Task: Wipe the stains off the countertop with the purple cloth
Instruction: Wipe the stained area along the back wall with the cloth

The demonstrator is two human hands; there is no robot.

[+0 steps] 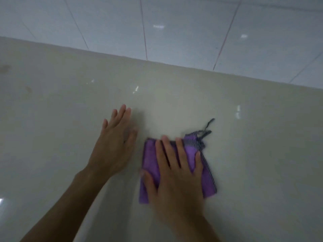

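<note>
The folded purple cloth (pixel 150 159), edged with a grey striped band and a grey loop at its far right corner, lies flat on the glossy beige countertop (pixel 253 137). My right hand (pixel 176 172) presses down on it with fingers spread, covering most of its middle. Just left of the cloth, my left hand (pixel 115 145) rests flat on the counter, fingers apart, holding nothing. Faint brownish stains (pixel 28 89) show on the counter at the far left, with another smudge (pixel 5 68) near the left edge.
A wall of pale grey tiles (pixel 174 27) with reddish grout lines rises along the counter's far edge. The glossy counter surface reflects small spots of light.
</note>
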